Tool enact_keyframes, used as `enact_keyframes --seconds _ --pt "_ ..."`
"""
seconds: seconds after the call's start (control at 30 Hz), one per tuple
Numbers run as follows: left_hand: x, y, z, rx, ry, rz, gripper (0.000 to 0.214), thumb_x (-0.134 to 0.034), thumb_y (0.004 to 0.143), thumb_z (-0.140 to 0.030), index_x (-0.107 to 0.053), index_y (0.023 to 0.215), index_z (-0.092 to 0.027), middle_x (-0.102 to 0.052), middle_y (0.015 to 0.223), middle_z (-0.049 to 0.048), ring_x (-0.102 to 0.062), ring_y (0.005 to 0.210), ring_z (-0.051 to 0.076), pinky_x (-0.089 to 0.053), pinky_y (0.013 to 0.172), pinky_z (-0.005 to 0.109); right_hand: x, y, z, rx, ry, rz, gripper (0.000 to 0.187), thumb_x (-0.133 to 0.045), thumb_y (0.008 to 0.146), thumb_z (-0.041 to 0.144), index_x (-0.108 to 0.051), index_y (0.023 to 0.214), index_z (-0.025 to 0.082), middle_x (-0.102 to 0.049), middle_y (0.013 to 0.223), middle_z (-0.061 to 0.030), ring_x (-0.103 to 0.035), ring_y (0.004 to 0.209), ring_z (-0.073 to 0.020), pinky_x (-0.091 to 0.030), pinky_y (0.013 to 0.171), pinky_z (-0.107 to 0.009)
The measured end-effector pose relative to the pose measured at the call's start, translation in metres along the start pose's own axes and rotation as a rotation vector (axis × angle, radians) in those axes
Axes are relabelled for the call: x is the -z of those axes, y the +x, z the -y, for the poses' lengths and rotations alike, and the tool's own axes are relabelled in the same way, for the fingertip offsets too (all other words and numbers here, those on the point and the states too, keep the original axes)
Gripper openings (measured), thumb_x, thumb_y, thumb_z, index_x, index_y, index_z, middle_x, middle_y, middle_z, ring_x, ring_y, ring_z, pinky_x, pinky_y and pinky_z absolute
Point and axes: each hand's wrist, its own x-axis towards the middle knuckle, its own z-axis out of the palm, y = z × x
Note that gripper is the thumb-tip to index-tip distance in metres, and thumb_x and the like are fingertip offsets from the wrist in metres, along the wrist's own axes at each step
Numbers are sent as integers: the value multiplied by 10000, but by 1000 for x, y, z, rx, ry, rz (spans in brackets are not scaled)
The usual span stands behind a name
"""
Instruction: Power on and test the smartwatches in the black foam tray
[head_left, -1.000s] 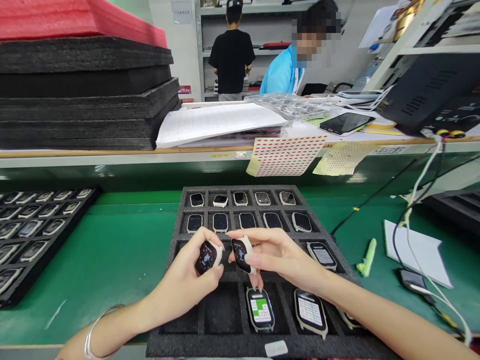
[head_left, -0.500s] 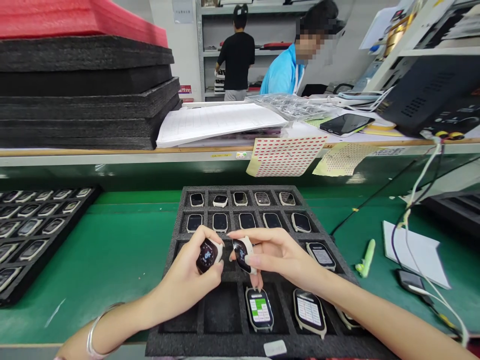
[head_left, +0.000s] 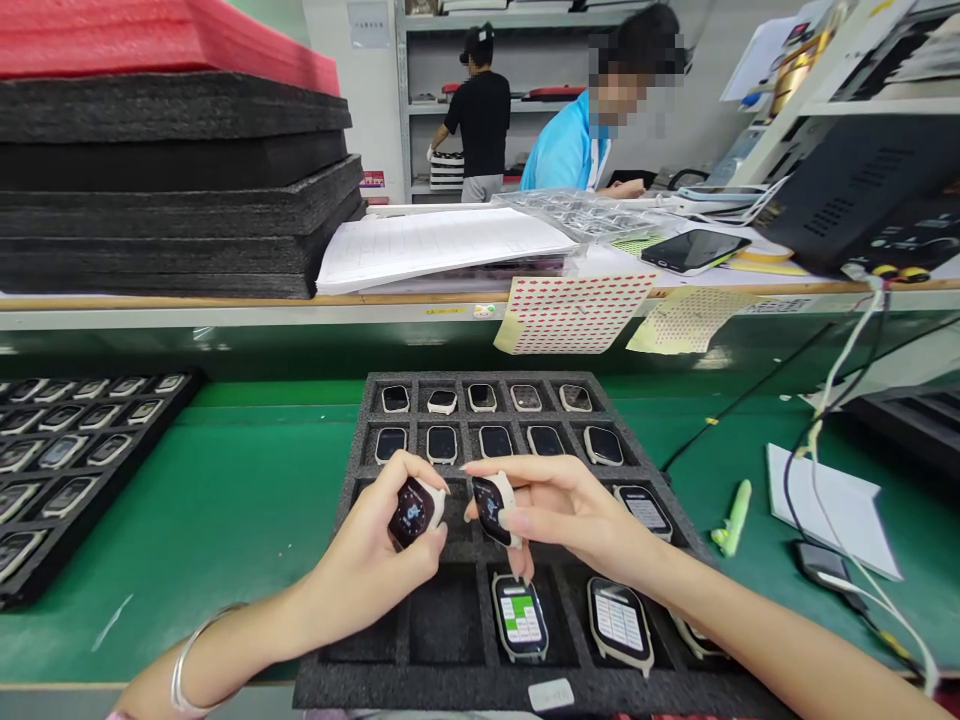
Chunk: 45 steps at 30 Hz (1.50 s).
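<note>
My left hand (head_left: 379,545) is closed around a smartwatch case (head_left: 412,512) without a strap; its dark screen is lit with a small graphic. In my right hand (head_left: 559,510), pinched between thumb and fingers, is a second smartwatch (head_left: 491,508) with a similar lit screen and a pale frame. Both watches are held tilted, close together but apart, above a black foam tray (head_left: 450,690). Below my right fingers, a watch with a green and white screen (head_left: 521,620) lies in its compartment. Beside it is a watch showing a white grid (head_left: 619,622).
Another tray of watches (head_left: 105,505) lies at left. Right of the foam tray are a green pen-like object (head_left: 733,518), white paper (head_left: 829,505) and cables (head_left: 817,430). A shelf edge (head_left: 420,308) runs behind, bearing stacked foam (head_left: 172,210) and a phone (head_left: 694,248). Two people are beyond.
My right hand has moved slightly right with its watch, widening the gap between the two watches. My left hand has barely moved. In the background, the person in blue now shows a hand.
</note>
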Motion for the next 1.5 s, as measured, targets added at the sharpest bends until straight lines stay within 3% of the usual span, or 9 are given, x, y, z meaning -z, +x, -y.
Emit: enact_keyframes --seconds 0.17,0.3,0.43,0.57,0.8,1.07,1.27,1.43,1.5 --pt "-1 4 -1 60 -51 8 253 -552 812 -111 -479 1019 -237 -466 796 -32 -446 666 122 -382 578 222 1 2 0 -27 12 18 515 -681 849 285 -522 1323 162 -676 984 -112 -662 581 -134 -558 532 -254" --pt "0 9 -3 124 -289 78 522 -618 802 -173 -392 1263 -269 -522 945 13 -512 689 131 -466 554 230 -1 3 3 -18 99 -47 507 -637 875 278 -480 1342 159 -651 943 -101 -651 637 -151 -519 481 -222" --pt "4 13 -2 156 -485 95 427 -555 832 -159 -460 1244 -217 -575 995 58 -585 814 181 -527 691 311 1 5 4 -39 104 -78 428 -635 862 254 -531 1267 161 -630 916 -82 -622 655 -140 -502 478 -202" --pt "5 14 1 193 -611 98 412 -505 830 -111 -499 1226 -221 -609 1052 79 -577 971 232 -527 750 351 4 6 3 -38 -8 -143 486 -640 844 265 -506 1305 188 -638 929 -71 -624 600 -132 -494 434 -195" --pt "5 17 7 177 -625 115 421 -462 830 -71 -495 1228 -205 -632 1048 89 -568 1020 244 -530 768 360 5 5 1 -26 -97 -177 480 -623 848 260 -520 1310 175 -660 986 -86 -679 585 -160 -508 424 -208" --pt "3 13 7 157 -557 126 413 -454 860 -88 -480 1244 -238 -592 1169 88 -554 1095 261 -529 789 355 4 5 2 0 -202 -194 423 -628 863 266 -557 1266 160 -682 882 -60 -675 559 -151 -495 421 -192" --pt "0 14 5 136 -450 108 359 -536 846 -108 -462 1175 -229 -602 991 38 -590 866 160 -510 713 256 0 3 1 20 -189 -193 511 -636 874 279 -469 1344 168 -667 925 -71 -676 626 -152 -517 455 -193" --pt "-1 15 8 146 -274 57 316 -599 844 -181 -446 1114 -239 -511 773 -52 -439 560 67 -390 505 176 -1 4 -1 37 -66 -62 459 -606 896 259 -484 1332 185 -630 1042 -94 -684 713 -172 -551 494 -225" --pt "-1 14 8 144 -221 64 251 -568 859 -185 -456 1078 -233 -477 736 -62 -414 554 71 -372 503 182 0 4 -2 48 -36 -35 423 -633 878 235 -527 1285 186 -646 985 -82 -682 696 -166 -541 482 -208"
